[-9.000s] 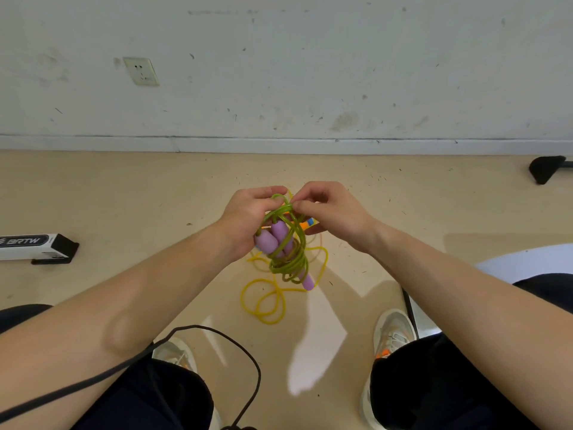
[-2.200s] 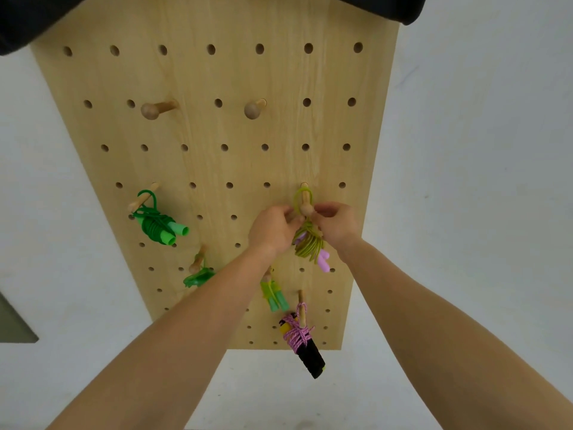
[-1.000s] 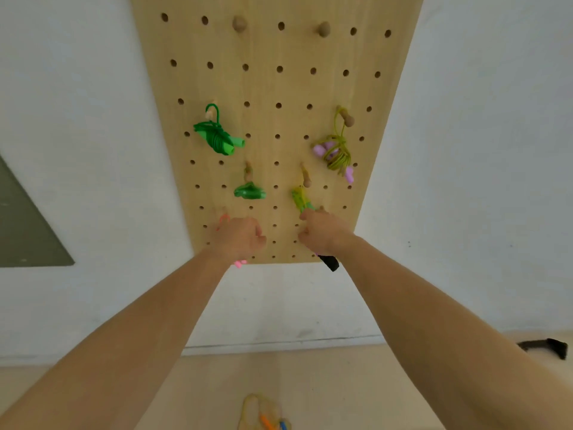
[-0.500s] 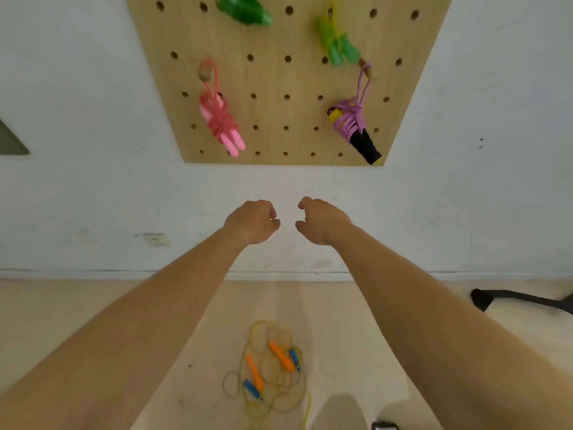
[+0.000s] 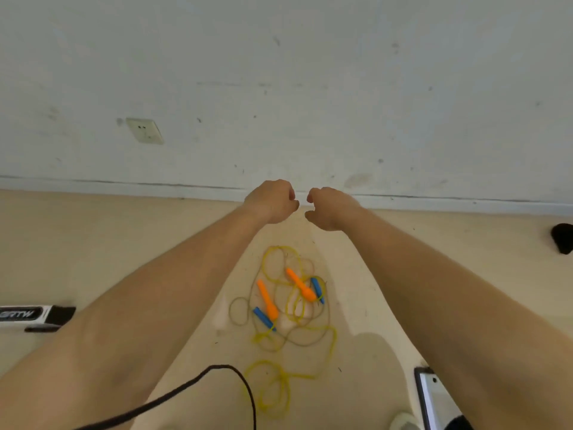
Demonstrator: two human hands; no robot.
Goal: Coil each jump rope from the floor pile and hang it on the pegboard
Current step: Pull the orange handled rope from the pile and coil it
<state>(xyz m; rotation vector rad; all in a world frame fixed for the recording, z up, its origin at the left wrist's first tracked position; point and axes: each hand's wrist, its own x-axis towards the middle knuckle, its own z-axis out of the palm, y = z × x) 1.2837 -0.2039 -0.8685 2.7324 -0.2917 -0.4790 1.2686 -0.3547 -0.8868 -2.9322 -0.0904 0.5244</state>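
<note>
A tangle of jump ropes (image 5: 290,308) lies on the beige floor between my forearms. It holds two orange handles (image 5: 267,299), two blue handles (image 5: 317,289), a yellow cord (image 5: 331,346) and a thinner brownish cord. My left hand (image 5: 270,201) and my right hand (image 5: 329,207) hover side by side above and beyond the pile, near the skirting line. Both have curled fingers and hold nothing. The pegboard is out of view.
A white wall with a socket (image 5: 145,130) rises behind the floor. A black-and-white box (image 5: 34,316) lies at the left. A black cable (image 5: 217,386) loops in the foreground. A dark object (image 5: 561,242) sits at the right edge, a flat panel (image 5: 434,395) bottom right.
The view has dropped from the pegboard to the floor. The green rope with purple handles was hung on a peg; both hands left it and came down empty over the floor pile.
</note>
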